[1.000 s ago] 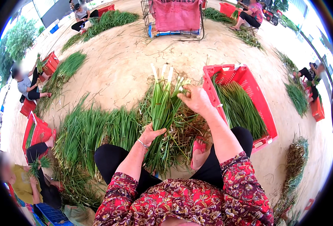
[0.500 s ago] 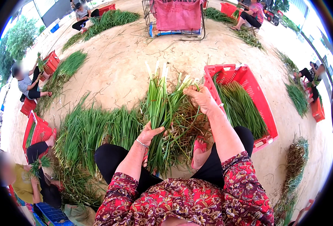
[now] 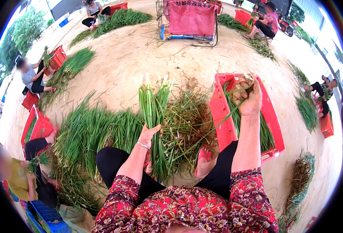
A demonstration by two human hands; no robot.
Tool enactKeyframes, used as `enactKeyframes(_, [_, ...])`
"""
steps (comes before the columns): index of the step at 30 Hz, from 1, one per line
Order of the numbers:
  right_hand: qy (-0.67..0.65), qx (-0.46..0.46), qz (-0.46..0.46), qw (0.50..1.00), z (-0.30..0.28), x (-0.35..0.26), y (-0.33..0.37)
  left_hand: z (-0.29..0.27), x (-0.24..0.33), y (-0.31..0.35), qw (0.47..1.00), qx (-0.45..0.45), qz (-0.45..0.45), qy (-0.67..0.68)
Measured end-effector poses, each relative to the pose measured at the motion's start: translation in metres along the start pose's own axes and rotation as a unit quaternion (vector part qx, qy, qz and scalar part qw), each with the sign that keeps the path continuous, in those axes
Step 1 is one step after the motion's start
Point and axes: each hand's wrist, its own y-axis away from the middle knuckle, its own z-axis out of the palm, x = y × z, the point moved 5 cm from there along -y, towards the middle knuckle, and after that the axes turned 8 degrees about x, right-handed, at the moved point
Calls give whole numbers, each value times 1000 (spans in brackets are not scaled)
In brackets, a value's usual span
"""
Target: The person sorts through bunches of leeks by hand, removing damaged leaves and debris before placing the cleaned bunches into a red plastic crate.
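My left hand (image 3: 149, 135) is closed around a bunch of chives (image 3: 154, 101), held upright with the white stem ends at the top and the green leaves trailing down between my knees. Off to the right, my right hand (image 3: 250, 97) is raised over the red crate (image 3: 221, 122), its fingers curled round a few loose chive stalks (image 3: 231, 113). Those stalks slant down to the left, away from the bunch. More chives (image 3: 267, 134) lie lengthwise inside the crate, partly hidden by my right forearm.
A row of chives (image 3: 90, 136) spreads on the ground at my left. Brown and green trimmings (image 3: 189, 124) lie heaped before my feet. A wire cart (image 3: 191, 19) with a pink cloth stands ahead. Several people sit around with chive piles and red crates; the nearest person (image 3: 22, 182) is at far left.
My right hand has pulled away from the bunch to the right, over the crate, taking a few stalks along. My left hand and the bunch have shifted slightly left.
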Motion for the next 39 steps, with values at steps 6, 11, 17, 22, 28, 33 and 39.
enactKeyframes(6, [516, 12, -95, 851, -7, 48, 4, -4, 11, -2, 997, 8, 72, -42])
enactKeyframes(11, [667, -190, -60, 718, -2, 127, 16, 12, 9, 8, 990, -30, 99, -101])
enactKeyframes(17, [733, -159, -298, 591, 12, 115, 19, 34, 7, 25, 986, -84, 63, -129])
enactKeyframes(22, [668, -189, -324, 643, 18, 107, 18, 33, 4, 27, 990, -122, 7, -74])
enactKeyframes(28, [598, -133, -207, 763, 14, 88, 12, 25, 4, 22, 992, -104, 14, -70])
enactKeyframes(33, [361, 25, -133, 922, -1, 29, -3, 17, 2, 11, 996, -93, 4, -11])
enactKeyframes(39, [305, 25, -197, 931, -20, -11, -8, 17, 6, 9, 996, -76, -19, 34])
